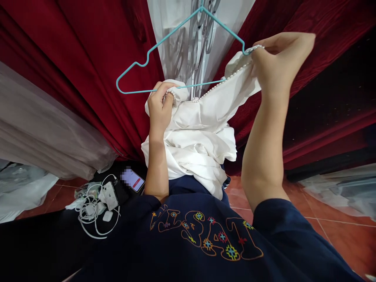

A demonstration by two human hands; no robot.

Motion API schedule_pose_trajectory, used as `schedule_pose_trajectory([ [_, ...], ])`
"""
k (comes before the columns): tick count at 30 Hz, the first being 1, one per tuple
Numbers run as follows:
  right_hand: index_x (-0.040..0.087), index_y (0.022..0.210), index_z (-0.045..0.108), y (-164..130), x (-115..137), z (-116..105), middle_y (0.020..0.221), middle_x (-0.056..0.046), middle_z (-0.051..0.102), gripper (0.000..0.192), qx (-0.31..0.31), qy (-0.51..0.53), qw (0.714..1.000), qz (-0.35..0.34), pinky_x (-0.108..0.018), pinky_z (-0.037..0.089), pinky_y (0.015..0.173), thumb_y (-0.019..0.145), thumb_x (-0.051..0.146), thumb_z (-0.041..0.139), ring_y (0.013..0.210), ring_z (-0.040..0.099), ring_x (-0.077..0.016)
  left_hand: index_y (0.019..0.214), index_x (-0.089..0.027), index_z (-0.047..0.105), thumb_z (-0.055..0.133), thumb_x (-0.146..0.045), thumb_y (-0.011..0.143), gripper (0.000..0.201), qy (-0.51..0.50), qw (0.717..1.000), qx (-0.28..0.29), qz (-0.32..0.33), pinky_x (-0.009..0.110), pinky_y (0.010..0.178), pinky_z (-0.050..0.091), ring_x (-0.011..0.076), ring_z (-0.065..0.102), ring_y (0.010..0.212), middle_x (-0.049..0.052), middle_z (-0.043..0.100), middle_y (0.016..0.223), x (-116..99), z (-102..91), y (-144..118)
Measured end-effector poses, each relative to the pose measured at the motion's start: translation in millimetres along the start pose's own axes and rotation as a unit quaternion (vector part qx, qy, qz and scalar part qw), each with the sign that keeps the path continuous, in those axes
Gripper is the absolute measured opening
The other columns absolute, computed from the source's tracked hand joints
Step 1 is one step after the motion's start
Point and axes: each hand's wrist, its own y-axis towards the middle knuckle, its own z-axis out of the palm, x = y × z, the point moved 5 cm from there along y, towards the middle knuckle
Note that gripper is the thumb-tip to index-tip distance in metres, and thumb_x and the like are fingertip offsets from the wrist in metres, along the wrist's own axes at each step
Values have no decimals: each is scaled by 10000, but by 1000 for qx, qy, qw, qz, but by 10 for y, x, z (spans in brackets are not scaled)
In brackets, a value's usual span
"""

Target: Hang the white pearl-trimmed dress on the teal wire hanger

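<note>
A white dress (202,117) with a pearl-beaded neckline hangs bunched between my hands, its lower folds resting over my lap. My left hand (161,100) pinches the beaded edge on the left, close to the bottom bar of a light-blue hanger (173,31). Higher up, my right hand (279,55) grips the dress's right shoulder by the hanger's right notch. The hanger's right end is covered by the cloth, while its left end is bare. Some fingertips of the right hand are hidden.
Red curtains (117,58) hang on both sides, with a white frame (199,51) behind the hanger. At lower left, a lit phone (133,180), tangled white cables (92,207) and a charger (109,196) lie on a black surface. Tiled floor (346,239) shows at right.
</note>
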Motion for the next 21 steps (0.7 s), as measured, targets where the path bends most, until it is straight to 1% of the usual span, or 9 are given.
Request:
schedule_pose_trajectory([
  [2, 212, 721, 779, 74, -91, -111, 683, -6, 709, 286, -37, -9, 999, -2, -304, 498, 591, 700, -41, 649, 692, 716, -215, 961, -226, 725, 544, -314, 1037, 215, 4, 1000, -11, -3, 293, 850, 499, 202, 635, 925, 50, 670, 938, 12, -19, 10],
  [5, 151, 682, 744, 68, -396, -281, 609, 4, 655, 269, -99, -32, 993, 59, -274, 477, 514, 702, -88, 621, 589, 680, -183, 923, -222, 720, 553, -285, 1033, 209, 10, 999, -31, -15, 290, 843, 501, 200, 631, 917, 47, 661, 916, 55, -78, 35],
  [7, 117, 731, 750, -82, -567, -388, 607, 4, 658, 228, -103, -22, 989, 102, -253, 471, 474, 725, -76, 628, 533, 658, -157, 901, -217, 710, 568, -307, 1035, 215, 8, 999, -33, -22, 298, 867, 504, 205, 631, 930, 47, 649, 905, 94, -103, 49],
  [9, 121, 788, 775, -341, -603, -498, 648, 0, 696, 197, -90, 2, 990, 109, -245, 484, 494, 739, -36, 667, 547, 669, -142, 898, -213, 701, 575, -352, 1040, 235, 0, 999, -31, -28, 313, 906, 506, 212, 633, 947, 47, 635, 906, 129, -95, 50],
  [12, 172, 843, 813, -766, -425, -553, 736, -21, 745, 204, -9, 36, 994, 99, -257, 486, 553, 720, 26, 741, 632, 699, -153, 906, -215, 694, 571, -417, 1042, 273, -13, 999, -30, -32, 334, 945, 507, 219, 638, 958, 47, 627, 908, 144, -33, 23],
  [15, 216, 929, 825, -982, -97, -414, 864, -33, 771, 245, 74, 69, 992, 75, -265, 493, 628, 757, 62, 743, 712, 697, -141, 900, -216, 695, 566, -473, 1036, 319, -26, 999, -26, -27, 345, 945, 515, 221, 644, 938, 45, 633, 892, 109, 30, -7],
  [17, 222, 926, 824, -962, 126, -270, 855, -21, 755, 247, 77, 67, 994, 31, -254, 477, 649, 753, 58, 759, 744, 662, -123, 900, -213, 696, 560, -505, 1031, 348, -32, 999, -21, -29, 352, 948, 520, 225, 646, 939, 46, 636, 895, 85, 40, -12],
  [19, 208, 854, 814, -886, 283, -128, 789, -8, 715, 184, 52, 54, 997, -13, -246, 463, 663, 750, 62, 776, 769, 627, -118, 901, -213, 695, 561, -529, 1023, 365, -38, 998, -17, -38, 358, 957, 523, 229, 646, 949, 47, 632, 900, 71, 29, -7],
  [21, 190, 763, 781, -828, 337, -30, 749, -4, 675, 120, 10, 48, 998, -27, -242, 446, 650, 749, 71, 784, 759, 596, -114, 898, -218, 694, 566, -535, 1018, 362, -45, 998, -15, -46, 364, 969, 524, 234, 646, 964, 48, 626, 906, 65, 14, 0],
])
